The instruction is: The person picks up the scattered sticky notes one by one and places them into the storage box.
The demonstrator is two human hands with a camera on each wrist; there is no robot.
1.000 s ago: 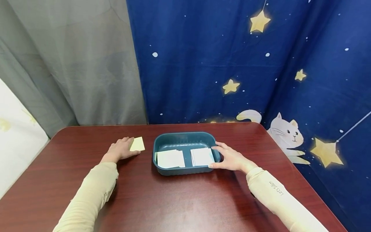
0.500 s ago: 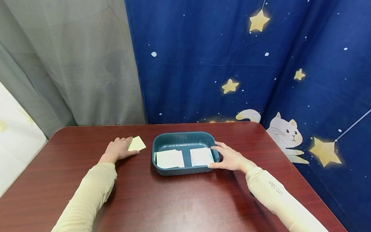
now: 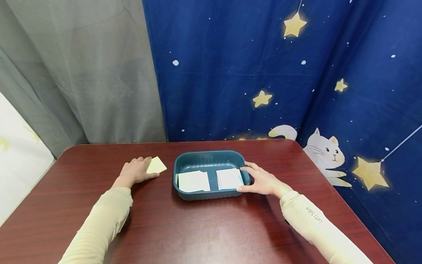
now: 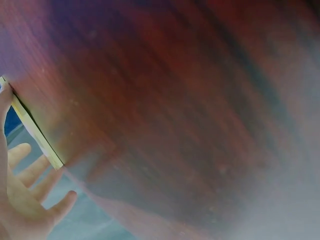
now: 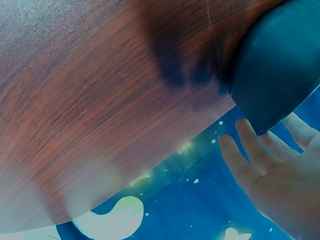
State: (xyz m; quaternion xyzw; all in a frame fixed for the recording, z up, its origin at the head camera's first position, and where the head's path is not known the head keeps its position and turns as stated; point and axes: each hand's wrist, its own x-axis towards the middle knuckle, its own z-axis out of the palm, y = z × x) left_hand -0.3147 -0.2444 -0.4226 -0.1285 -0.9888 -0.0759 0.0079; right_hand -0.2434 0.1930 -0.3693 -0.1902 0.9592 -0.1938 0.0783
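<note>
At the left of the table my left hand (image 3: pixel 135 171) holds a pale yellow sticky note pad (image 3: pixel 156 165) between thumb and fingers, low at the tabletop. In the left wrist view the pad's thin edge (image 4: pixel 37 132) shows beside that hand (image 4: pixel 25 195). A teal plastic bin (image 3: pixel 211 155) stands at the middle, with a pale stack of notes (image 3: pixel 192 181) in its left part and a white stack (image 3: pixel 230 179) in its right part. My right hand (image 3: pixel 262 180) holds the bin's right end, thumb at the near rim and a finger at the side rim; other fingers are partly hidden.
The reddish-brown wooden table (image 3: pixel 204 231) has rounded far corners. Behind it hang a grey curtain (image 3: pixel 99 73) and a blue curtain (image 3: pixel 214 91) with stars and a cat. At the far left a white surface (image 3: pixel 19 157) borders the table.
The yellow pad has turned slightly and shifted a little to the right at my left hand's fingers. My right hand and the bin stay in place.
</note>
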